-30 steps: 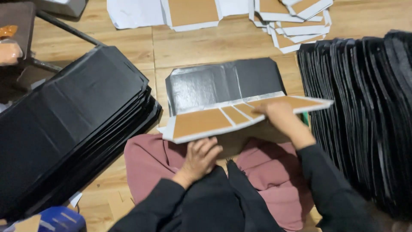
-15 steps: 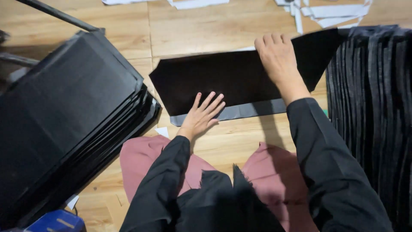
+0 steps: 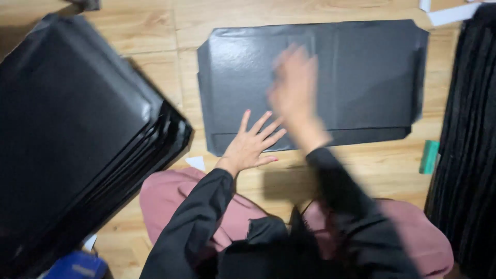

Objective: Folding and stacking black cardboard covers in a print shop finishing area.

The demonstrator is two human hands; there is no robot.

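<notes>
Black stacks [image 3: 77,134] and [image 3: 473,144] hem both sides — bare floor [image 3: 139,31] lies open ahead.

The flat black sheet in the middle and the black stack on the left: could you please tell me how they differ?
The flat black sheet is a single layer lying spread on the wooden floor; the black stack is many layers piled up. The sheet lies squarely across the view under the left hand and the blurred right hand; no hand touches the stack, which sits slanted. Both are glossy black.

Left hand [image 3: 251,144]: palm down, fingers spread flat and pointing away from the body, arm in a black sleeve bent at the elbow. Right hand [image 3: 295,85]: motion-blurred, extended farther forward than the left, fingers apparently open; finger detail cannot be resolved.
</notes>
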